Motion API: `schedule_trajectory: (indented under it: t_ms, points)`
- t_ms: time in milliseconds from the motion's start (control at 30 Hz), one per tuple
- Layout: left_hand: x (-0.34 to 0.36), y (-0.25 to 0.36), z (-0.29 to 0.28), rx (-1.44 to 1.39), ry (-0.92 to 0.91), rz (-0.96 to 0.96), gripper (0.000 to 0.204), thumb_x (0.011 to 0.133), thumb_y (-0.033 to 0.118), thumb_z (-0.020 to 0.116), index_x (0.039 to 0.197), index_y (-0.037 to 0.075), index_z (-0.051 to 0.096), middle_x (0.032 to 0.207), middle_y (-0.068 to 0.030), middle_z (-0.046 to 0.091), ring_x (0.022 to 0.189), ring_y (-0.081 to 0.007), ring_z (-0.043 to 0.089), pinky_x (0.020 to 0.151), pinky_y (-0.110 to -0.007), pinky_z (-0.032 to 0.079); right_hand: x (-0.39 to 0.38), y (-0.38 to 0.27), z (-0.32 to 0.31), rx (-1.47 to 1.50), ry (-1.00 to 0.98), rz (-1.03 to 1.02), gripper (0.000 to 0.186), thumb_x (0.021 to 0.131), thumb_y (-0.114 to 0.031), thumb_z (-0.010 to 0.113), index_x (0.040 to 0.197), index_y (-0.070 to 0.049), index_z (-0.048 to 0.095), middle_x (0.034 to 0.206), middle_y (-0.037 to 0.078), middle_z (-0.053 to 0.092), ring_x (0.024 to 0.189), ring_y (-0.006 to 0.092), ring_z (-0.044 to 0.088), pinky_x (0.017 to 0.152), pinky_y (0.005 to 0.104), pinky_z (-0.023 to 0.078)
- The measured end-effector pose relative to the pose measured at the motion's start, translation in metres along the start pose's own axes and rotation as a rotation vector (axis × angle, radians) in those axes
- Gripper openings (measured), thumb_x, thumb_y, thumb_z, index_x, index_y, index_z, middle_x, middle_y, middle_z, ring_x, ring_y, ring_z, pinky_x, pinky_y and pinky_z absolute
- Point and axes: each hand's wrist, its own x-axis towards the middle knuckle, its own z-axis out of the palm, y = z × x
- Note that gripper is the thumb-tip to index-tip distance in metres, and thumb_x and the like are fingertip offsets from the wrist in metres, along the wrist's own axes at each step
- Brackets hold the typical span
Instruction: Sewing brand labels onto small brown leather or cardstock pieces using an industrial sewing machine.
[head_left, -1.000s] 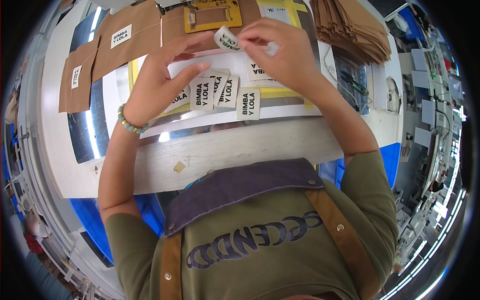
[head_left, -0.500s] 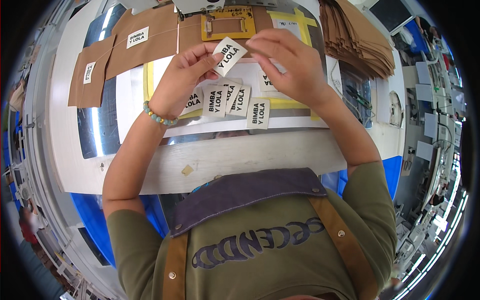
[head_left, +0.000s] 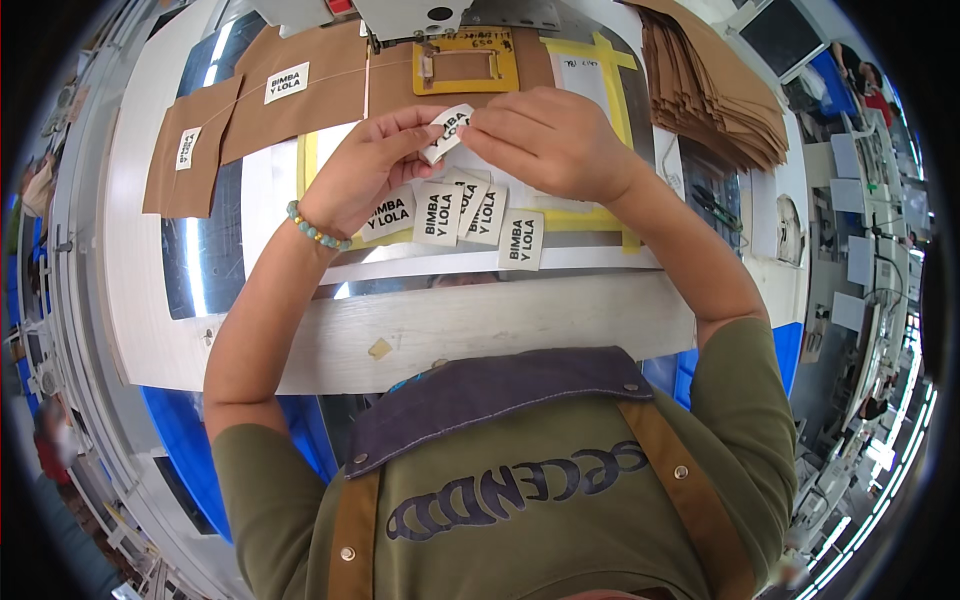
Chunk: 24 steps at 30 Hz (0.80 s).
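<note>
A small white label with black print is held up above the table between my two hands. My left hand, with a beaded bracelet on its wrist, pinches the label's left side between thumb and fingers. At its right edge, my right hand has its fingertips closed on the label, which looks slightly bent. Below my hands several more white labels lie loosely overlapped, and one label sits apart at their right. They rest on a white sheet edged with yellow tape.
Brown pieces with sewn-on labels lie at the far left, joined by thread. A yellow template frame is beneath the sewing machine at the far side. A stack of brown sheets stands far right, tweezers-like tools nearer.
My right hand has closed from spread fingers onto the label's right edge. The label has tilted and moved slightly lower.
</note>
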Motion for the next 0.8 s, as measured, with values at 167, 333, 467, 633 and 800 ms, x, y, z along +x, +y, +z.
schedule_trajectory:
  t_ms: [167, 333, 467, 633, 800]
  points:
    - [0.002, 0.002, 0.004, 0.381, 0.289, 0.272, 0.036, 0.11, 0.014, 0.061, 0.143, 0.002, 0.065, 0.123, -0.0051, 0.073, 0.099, -0.012, 0.069, 0.089, -0.03, 0.057, -0.001, 0.027, 0.023, -0.22, -0.073, 0.142, 0.011, 0.078, -0.014, 0.073, 0.088, -0.012, 0.07, 0.085, -0.005, 0.062, 0.084, 0.014, 0.065, 0.063, 0.0291, 0.052]
    - [0.003, 0.012, 0.006, 1.103, 0.294, 0.549, 0.041, 0.104, 0.011, 0.067, 0.143, -0.001, 0.063, 0.13, -0.0103, 0.073, 0.114, -0.0241, 0.071, 0.101, -0.037, 0.056, -0.005, 0.037, 0.044, -0.269, -0.155, 0.185, 0.011, 0.078, -0.013, 0.073, 0.089, -0.011, 0.072, 0.091, -0.002, 0.065, 0.093, 0.0164, 0.067, 0.068, 0.0301, 0.056]
    - [0.015, 0.0, 0.002, 1.488, 0.252, 0.871, 0.052, 0.096, 0.013, 0.074, 0.145, -0.002, 0.061, 0.147, -0.0158, 0.063, 0.132, -0.0392, 0.059, 0.113, -0.047, 0.05, -0.006, 0.03, 0.05, -0.243, -0.223, 0.224, 0.01, 0.079, -0.012, 0.071, 0.088, -0.01, 0.071, 0.094, 0.0, 0.065, 0.095, 0.0181, 0.067, 0.07, 0.031, 0.057]
    - [0.021, -0.008, -0.002, 1.654, 0.24, 0.819, 0.06, 0.099, 0.021, 0.074, 0.15, -0.003, 0.057, 0.159, -0.0159, 0.055, 0.147, -0.0448, 0.047, 0.12, -0.051, 0.043, -0.007, 0.029, 0.051, -0.244, -0.269, 0.233, 0.012, 0.078, -0.012, 0.072, 0.09, -0.009, 0.072, 0.096, 0.0, 0.065, 0.097, 0.0175, 0.067, 0.071, 0.031, 0.058]
    - [0.026, -0.008, -0.007, 1.659, 0.226, 0.785, 0.065, 0.101, 0.031, 0.072, 0.154, -0.002, 0.054, 0.161, -0.0155, 0.054, 0.149, -0.0453, 0.045, 0.124, -0.052, 0.039, -0.01, 0.032, 0.049, -0.208, -0.327, 0.281, 0.016, 0.079, -0.011, 0.071, 0.095, -0.007, 0.074, 0.101, 0.001, 0.068, 0.101, 0.0197, 0.067, 0.077, 0.032, 0.06]
